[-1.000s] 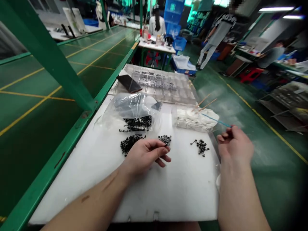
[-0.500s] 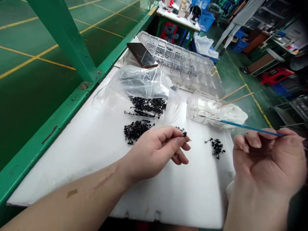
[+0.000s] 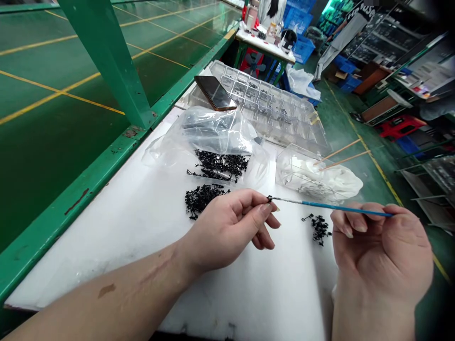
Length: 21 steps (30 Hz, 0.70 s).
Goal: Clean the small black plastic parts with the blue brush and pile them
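Observation:
My left hand [image 3: 234, 225] is closed, thumb and forefinger pinching a small black part [image 3: 269, 199]. A thin blue stick [image 3: 341, 207] with a whitish front section is held between the fingertips of my right hand [image 3: 384, 251]. Its tip reaches the black part at my left fingertips; whether it touches or goes into it I cannot tell. Behind my left hand lies a heap of small black parts [image 3: 201, 199], partly covered by the hand. A smaller pile of black parts [image 3: 320, 229] lies between my two hands on the white tabletop [image 3: 142, 213].
A clear plastic bag [image 3: 209, 125] with black parts stands behind the heap. Beside it, a clear container [image 3: 284, 173] holds white material and two wooden sticks [image 3: 343, 148]. A phone [image 3: 215, 93] rests on a compartment box [image 3: 302, 125]. A green metal frame [image 3: 110, 61] borders the left; people are beyond.
My right hand has moved left, bringing the blue stick's tip from over the container to the black part in my left hand. The left hand keeps its pinch; the view has shifted slightly.

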{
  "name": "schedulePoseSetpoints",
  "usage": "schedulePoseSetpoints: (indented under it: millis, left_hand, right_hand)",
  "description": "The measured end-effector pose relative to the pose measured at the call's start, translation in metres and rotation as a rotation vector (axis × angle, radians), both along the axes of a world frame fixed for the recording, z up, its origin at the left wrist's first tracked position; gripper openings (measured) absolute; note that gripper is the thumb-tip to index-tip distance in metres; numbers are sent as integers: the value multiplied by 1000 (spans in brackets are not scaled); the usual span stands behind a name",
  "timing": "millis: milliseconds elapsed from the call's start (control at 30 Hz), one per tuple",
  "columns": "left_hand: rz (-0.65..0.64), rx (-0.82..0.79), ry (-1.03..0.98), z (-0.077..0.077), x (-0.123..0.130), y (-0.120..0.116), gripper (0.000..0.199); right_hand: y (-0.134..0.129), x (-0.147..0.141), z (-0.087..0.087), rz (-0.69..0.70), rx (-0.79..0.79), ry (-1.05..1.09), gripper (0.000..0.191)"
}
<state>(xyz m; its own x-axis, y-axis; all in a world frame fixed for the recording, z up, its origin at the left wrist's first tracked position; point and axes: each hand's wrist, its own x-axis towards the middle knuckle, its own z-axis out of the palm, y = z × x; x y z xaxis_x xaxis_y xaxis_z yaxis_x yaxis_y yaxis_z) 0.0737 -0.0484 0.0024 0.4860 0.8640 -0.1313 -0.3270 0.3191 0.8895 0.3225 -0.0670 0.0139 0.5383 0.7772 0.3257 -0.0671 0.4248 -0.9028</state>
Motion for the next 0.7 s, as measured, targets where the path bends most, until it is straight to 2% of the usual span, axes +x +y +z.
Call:
schedulePoseSetpoints:
  millis: [700]
  left_hand:
    - [-12,61,15,3,-1,-1,23]
  right_hand:
    - [-1,6,-2,-23,2,17,26]
